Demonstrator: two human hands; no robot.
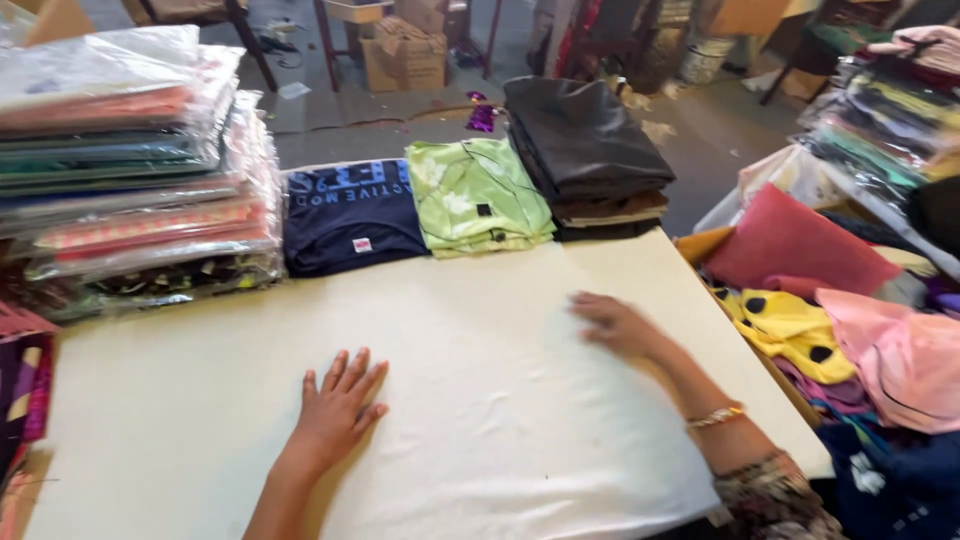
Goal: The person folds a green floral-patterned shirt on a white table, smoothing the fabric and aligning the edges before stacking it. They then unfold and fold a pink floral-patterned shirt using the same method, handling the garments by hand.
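Both hands, left hand [338, 405] and right hand [620, 325], press spread fingers on smooth cream cloth [480, 400].

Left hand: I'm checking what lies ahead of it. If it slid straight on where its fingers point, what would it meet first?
The left hand lies flat on the cream cloth, fingers pointing up-right. Beyond bare cloth, it would probably first reach the folded green shirt.

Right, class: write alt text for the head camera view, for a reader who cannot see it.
Both hands, left hand and right hand, lie flat on a cream cloth covering a table. Behind it sit a navy shirt, green shirt, dark folded stack and bagged garments.
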